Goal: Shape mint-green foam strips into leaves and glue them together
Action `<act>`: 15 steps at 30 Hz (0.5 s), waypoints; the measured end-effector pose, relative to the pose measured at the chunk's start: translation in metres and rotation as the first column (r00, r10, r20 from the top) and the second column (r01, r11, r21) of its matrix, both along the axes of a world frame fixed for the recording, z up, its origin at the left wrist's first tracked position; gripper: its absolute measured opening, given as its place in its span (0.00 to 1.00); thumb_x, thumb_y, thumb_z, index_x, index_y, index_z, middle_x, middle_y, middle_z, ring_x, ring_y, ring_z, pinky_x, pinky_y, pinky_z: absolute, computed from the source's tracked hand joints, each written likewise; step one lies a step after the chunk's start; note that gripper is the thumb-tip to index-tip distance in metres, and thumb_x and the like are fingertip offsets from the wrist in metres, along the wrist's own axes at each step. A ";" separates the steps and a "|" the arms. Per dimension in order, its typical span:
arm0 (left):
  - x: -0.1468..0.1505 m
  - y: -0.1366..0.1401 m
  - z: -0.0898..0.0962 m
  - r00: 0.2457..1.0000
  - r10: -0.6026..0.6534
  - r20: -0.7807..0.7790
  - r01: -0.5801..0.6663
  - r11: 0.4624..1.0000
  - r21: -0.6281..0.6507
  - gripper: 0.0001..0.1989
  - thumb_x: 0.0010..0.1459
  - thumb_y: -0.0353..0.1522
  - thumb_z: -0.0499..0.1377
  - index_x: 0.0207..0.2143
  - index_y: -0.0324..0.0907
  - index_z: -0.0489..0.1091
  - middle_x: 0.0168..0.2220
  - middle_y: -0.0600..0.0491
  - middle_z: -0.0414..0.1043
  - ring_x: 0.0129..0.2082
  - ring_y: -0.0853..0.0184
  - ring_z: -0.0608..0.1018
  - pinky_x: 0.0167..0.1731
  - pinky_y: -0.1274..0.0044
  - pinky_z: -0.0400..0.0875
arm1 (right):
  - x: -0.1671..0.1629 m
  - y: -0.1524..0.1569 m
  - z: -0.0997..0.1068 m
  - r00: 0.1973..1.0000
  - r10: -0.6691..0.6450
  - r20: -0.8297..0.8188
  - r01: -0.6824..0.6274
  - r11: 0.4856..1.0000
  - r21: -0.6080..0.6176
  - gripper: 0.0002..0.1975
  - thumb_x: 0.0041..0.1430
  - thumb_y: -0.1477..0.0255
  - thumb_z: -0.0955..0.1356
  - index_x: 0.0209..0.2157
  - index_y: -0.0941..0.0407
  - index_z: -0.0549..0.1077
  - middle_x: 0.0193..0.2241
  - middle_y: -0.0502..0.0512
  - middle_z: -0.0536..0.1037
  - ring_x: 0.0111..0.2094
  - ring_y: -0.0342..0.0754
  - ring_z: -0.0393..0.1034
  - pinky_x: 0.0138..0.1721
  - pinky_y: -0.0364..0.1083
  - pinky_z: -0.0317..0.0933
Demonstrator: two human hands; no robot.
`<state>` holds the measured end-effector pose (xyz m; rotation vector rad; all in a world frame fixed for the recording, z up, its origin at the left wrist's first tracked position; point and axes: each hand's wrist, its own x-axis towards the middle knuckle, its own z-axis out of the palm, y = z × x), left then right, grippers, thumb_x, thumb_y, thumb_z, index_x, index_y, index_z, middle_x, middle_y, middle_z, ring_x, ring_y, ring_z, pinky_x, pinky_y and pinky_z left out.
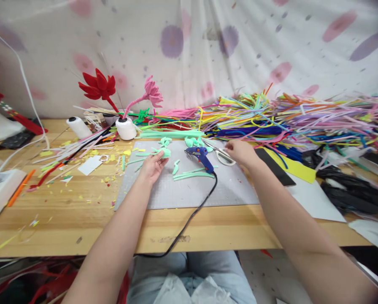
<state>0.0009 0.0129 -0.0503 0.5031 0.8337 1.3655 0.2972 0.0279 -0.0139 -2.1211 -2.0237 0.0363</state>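
Note:
My left hand (154, 165) pinches a mint-green fuzzy pipe-cleaner piece (165, 152) between thumb and fingers, over the left part of the grey cutting mat (182, 196). At the mat's right side, my right hand (242, 153) has its fingers curled down at the white-handled scissors (224, 158), whose far loop they partly hide. Between my hands lies a blue glue gun (203, 157) with a black cord. Around it are mint-green strips (193, 174), a small twisted green piece (176, 166) and more shaped green pieces (166, 142) along the mat's back.
Bundles of coloured pipe cleaners (258, 114) crowd the table's back right. At back left, a red flower (98, 86) and a pink flower (152, 90) stand by white thread spools (125, 129). Black and yellow sheets (295, 164) lie right; a power strip (2, 190) sits left.

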 end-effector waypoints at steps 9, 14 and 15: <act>0.001 -0.001 0.003 0.997 0.037 -0.071 -0.037 0.999 0.010 0.04 0.45 0.22 0.59 0.26 0.35 0.66 0.25 0.53 0.71 0.26 0.72 0.75 0.34 0.76 0.69 | -0.006 0.002 -0.020 0.963 0.046 0.267 0.008 0.981 -0.195 0.15 0.47 0.71 0.62 0.34 0.64 0.72 0.36 0.68 0.73 0.37 0.55 0.68 0.34 0.46 0.58; -0.005 0.000 0.004 0.992 0.081 -0.097 -0.087 0.995 -0.055 0.02 0.48 0.24 0.58 0.27 0.36 0.66 0.24 0.55 0.71 0.22 0.75 0.73 0.25 0.81 0.68 | 0.010 0.002 -0.004 0.999 0.038 0.036 -0.028 0.968 -0.251 0.09 0.44 0.69 0.64 0.27 0.59 0.72 0.25 0.58 0.74 0.26 0.47 0.67 0.24 0.43 0.55; -0.007 0.001 0.004 0.990 0.088 -0.107 -0.095 0.993 -0.062 0.03 0.48 0.24 0.58 0.27 0.37 0.66 0.24 0.56 0.71 0.21 0.76 0.73 0.24 0.82 0.67 | 0.014 0.000 -0.003 0.998 0.053 -0.038 -0.060 0.974 -0.219 0.08 0.43 0.69 0.65 0.25 0.59 0.71 0.23 0.56 0.74 0.23 0.45 0.66 0.23 0.42 0.55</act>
